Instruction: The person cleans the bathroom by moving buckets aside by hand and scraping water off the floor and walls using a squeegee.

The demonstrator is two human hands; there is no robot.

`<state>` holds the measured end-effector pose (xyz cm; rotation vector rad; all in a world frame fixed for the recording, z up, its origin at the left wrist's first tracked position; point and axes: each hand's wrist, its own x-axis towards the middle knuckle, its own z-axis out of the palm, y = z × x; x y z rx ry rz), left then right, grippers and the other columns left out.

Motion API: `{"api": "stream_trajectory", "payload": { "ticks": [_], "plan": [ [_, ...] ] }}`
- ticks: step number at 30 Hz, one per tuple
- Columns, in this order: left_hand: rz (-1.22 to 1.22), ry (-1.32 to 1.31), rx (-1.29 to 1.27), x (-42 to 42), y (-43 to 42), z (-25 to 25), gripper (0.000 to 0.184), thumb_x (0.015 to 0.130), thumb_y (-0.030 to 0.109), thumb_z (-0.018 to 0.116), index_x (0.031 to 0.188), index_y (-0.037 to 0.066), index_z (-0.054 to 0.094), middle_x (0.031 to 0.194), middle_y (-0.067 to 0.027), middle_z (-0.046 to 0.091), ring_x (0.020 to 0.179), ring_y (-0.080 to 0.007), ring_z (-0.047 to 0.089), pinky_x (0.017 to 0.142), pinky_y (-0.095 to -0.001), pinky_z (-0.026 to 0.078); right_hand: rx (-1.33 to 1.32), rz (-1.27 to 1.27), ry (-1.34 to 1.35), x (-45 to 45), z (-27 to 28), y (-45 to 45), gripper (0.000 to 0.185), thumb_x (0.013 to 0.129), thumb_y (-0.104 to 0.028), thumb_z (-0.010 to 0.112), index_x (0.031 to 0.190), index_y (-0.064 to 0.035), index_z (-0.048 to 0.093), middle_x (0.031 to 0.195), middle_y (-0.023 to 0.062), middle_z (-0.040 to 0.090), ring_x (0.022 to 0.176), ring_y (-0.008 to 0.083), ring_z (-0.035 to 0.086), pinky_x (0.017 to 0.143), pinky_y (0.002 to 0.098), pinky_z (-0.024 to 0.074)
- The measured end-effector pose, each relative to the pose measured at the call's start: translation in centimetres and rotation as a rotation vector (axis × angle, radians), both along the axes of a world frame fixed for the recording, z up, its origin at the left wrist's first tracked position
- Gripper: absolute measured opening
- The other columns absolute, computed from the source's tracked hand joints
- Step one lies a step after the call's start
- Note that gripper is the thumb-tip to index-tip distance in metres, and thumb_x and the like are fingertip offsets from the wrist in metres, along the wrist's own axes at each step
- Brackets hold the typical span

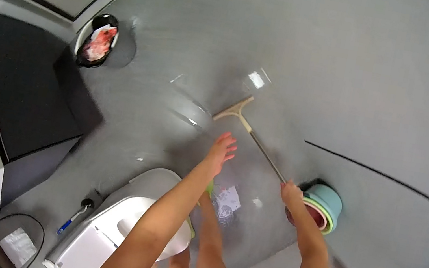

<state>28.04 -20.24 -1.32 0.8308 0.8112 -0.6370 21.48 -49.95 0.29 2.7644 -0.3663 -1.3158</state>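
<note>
A floor squeegee with a pale, wide head and a thin metal handle rests its head on the wet grey floor. My right hand is closed round the upper part of its handle. Above the floor, between the toilet and the squeegee head, my left hand is held out with its fingers apart and nothing in it. Just beyond the right hand are stacked basins, the outer one light blue. A whitish patch lies on the floor beside my foot.
A white toilet stands close on the left, with a blue-handled brush beside it. Farther left is a dark cabinet under a white basin. A lined bin stands near the door frame. A wall rises at the right.
</note>
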Motion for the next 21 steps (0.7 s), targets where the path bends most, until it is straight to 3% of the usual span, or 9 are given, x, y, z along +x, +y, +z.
{"api": "stream_trajectory", "payload": {
  "ticks": [6, 9, 12, 15, 17, 18, 19, 20, 21],
  "plan": [
    [-0.145, 0.006, -0.022, -6.3, -5.9, 2.1, 0.051, 0.082, 0.029, 0.048, 0.128, 0.014, 0.034, 0.122, -0.0061, 0.045, 0.102, -0.0198, 0.048, 0.086, -0.038, 0.038, -0.096, -0.169, 0.148, -17.6, 6.7, -8.8, 0.044, 0.087, -0.039, 0.038, 0.097, 0.0011, 0.053, 0.093, 0.0229, 0.058, 0.091, 0.0376, 0.056, 0.076, 0.0447, 0.0456],
    [-0.193, 0.022, 0.005, -9.5, -7.5, 2.0, 0.047, 0.082, 0.028, 0.047, 0.126, 0.014, 0.037, 0.12, -0.0063, 0.047, 0.099, -0.0196, 0.049, 0.085, -0.0383, 0.039, 0.005, -0.139, 0.122, -23.8, 6.5, -13.9, 0.044, 0.086, -0.04, 0.04, 0.092, -0.0008, 0.058, 0.095, 0.0222, 0.058, 0.09, 0.037, 0.056, 0.077, 0.0448, 0.0454],
    [-0.24, 0.026, 0.003, -11.4, -7.9, 2.3, 0.044, 0.083, 0.029, 0.047, 0.124, 0.014, 0.04, 0.118, -0.0064, 0.048, 0.098, -0.019, 0.05, 0.085, -0.0384, 0.038, -0.078, -0.168, 0.101, -20.2, 10.6, -12.1, 0.044, 0.086, -0.041, 0.041, 0.092, -0.0017, 0.059, 0.092, 0.0239, 0.058, 0.088, 0.0375, 0.057, 0.076, 0.0457, 0.0449],
    [-0.311, -0.014, 0.005, -9.6, -9.1, 2.6, 0.044, 0.082, 0.03, 0.047, 0.123, 0.015, 0.04, 0.116, -0.0052, 0.05, 0.097, -0.0184, 0.05, 0.085, -0.0384, 0.038, 0.114, -0.12, -0.124, -11.4, 12.6, -5.8, 0.04, 0.086, -0.038, 0.042, 0.091, -0.002, 0.058, 0.085, 0.0235, 0.059, 0.084, 0.0381, 0.057, 0.073, 0.0456, 0.045],
    [-0.327, -0.09, 0.028, -7.5, -10.1, 2.9, 0.042, 0.083, 0.032, 0.046, 0.121, 0.015, 0.042, 0.116, -0.0034, 0.05, 0.099, -0.0173, 0.049, 0.085, -0.038, 0.038, 0.211, -0.039, -0.255, -4.8, 8.6, -1.9, 0.037, 0.085, -0.037, 0.043, 0.09, -0.0028, 0.056, 0.085, 0.0214, 0.06, 0.082, 0.0376, 0.058, 0.069, 0.0458, 0.0455],
    [-0.322, -0.096, 0.033, -5.9, -10.2, 3.1, 0.042, 0.083, 0.032, 0.046, 0.121, 0.015, 0.042, 0.116, -0.0034, 0.05, 0.099, -0.0173, 0.049, 0.085, -0.038, 0.038, 0.338, 0.074, -0.376, -2.2, 2.9, -1.1, 0.036, 0.085, -0.036, 0.043, 0.09, -0.0032, 0.056, 0.085, 0.0206, 0.06, 0.081, 0.0378, 0.058, 0.068, 0.0468, 0.0453],
    [-0.251, -0.125, 0.054, -3.9, -10.3, 3.5, 0.041, 0.084, 0.033, 0.046, 0.121, 0.015, 0.043, 0.114, -0.0018, 0.051, 0.102, -0.016, 0.047, 0.086, -0.0368, 0.037, 0.357, -0.084, -0.417, 2.5, 2.8, 3.0, 0.033, 0.085, -0.034, 0.044, 0.089, -0.0035, 0.057, 0.084, 0.0199, 0.06, 0.079, 0.038, 0.058, 0.068, 0.0468, 0.0453],
    [-0.181, -0.152, 0.075, -1.7, -10.3, 3.8, 0.04, 0.085, 0.033, 0.047, 0.12, 0.015, 0.045, 0.112, -0.0001, 0.053, 0.104, -0.0147, 0.046, 0.087, -0.0356, 0.036, 0.432, -0.037, -0.456, 6.8, 0.6, 5.8, 0.025, 0.082, -0.027, 0.047, 0.088, -0.0052, 0.058, 0.086, 0.0185, 0.06, 0.081, 0.0365, 0.058, 0.069, 0.045, 0.0461],
    [-0.114, -0.182, 0.033, 0.6, -9.8, 4.5, 0.04, 0.085, 0.035, 0.046, 0.12, 0.016, 0.046, 0.111, 0.0017, 0.052, 0.104, -0.0133, 0.045, 0.088, -0.0348, 0.035, 0.508, 0.313, -0.603, 10.0, -2.3, 7.6, 0.017, 0.079, -0.019, 0.05, 0.086, -0.0057, 0.058, 0.089, 0.0167, 0.06, 0.085, 0.0344, 0.058, 0.069, 0.0434, 0.0468]
  ]
}}
